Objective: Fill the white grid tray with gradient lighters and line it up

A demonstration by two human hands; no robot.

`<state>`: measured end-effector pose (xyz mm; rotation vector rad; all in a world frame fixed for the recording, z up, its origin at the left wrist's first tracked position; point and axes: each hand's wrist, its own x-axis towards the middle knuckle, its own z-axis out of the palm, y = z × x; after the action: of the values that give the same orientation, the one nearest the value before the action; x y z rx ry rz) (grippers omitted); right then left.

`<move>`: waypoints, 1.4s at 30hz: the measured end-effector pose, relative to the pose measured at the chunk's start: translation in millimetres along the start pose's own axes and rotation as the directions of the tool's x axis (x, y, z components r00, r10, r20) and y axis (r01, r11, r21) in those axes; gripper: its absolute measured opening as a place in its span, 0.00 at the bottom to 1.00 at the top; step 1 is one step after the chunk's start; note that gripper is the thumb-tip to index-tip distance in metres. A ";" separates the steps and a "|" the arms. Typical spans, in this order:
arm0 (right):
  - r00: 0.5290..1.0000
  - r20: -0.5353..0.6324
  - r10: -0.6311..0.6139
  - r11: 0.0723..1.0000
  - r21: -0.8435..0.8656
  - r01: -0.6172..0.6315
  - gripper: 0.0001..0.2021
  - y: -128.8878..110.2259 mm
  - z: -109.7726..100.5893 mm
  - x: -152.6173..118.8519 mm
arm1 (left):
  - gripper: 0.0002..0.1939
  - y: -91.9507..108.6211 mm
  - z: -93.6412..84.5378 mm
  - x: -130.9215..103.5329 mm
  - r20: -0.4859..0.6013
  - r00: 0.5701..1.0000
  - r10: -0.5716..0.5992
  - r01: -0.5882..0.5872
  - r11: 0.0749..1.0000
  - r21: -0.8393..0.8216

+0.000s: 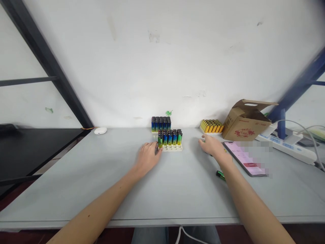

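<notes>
Coloured lighters [172,137] stand upright in a white holed rack [172,148], with open holes along its front row. My left hand [148,154] is closed about the left end of this rack, thumb at the front corner, beside a green-yellow lighter [160,141]. To the right, my right hand [212,145] is above the table with fingers curled round a lighter [203,140]; only a bit of green and a dark end show. Another green lighter with a black top [220,175] lies on the table by my right forearm.
Behind the rack stands a second block of blue lighters [161,124]. Yellow lighters [212,126] fill a tray beside an open cardboard box [245,123]. A phone [245,158] and a power strip [289,147] lie right; a white earbud case [100,130] lies left.
</notes>
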<state>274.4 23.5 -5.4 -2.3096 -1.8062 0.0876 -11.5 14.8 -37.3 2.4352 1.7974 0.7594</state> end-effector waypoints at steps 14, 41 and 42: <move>0.891 -0.071 -0.448 0.894 -0.069 0.443 0.28 -32.9 30.1 -11.9 | 0.08 -0.6 3.1 -0.3 -0.001 1.000 0.023 -0.023 1.000 0.007; 0.963 -0.140 -0.231 0.254 0.947 0.198 0.17 -38.0 13.1 -2.2 | 0.19 -1.3 3.7 -3.0 0.022 1.000 -0.001 0.003 0.997 -0.072; 0.961 -0.121 -0.249 0.233 0.955 0.181 0.17 -38.7 12.4 -3.9 | 0.18 -1.5 4.0 -3.0 0.022 1.000 -0.001 0.003 0.997 -0.078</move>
<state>234.4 30.2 -10.1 -1.1095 -1.3616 0.9522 -11.9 13.6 -42.3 2.3836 1.7283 0.7841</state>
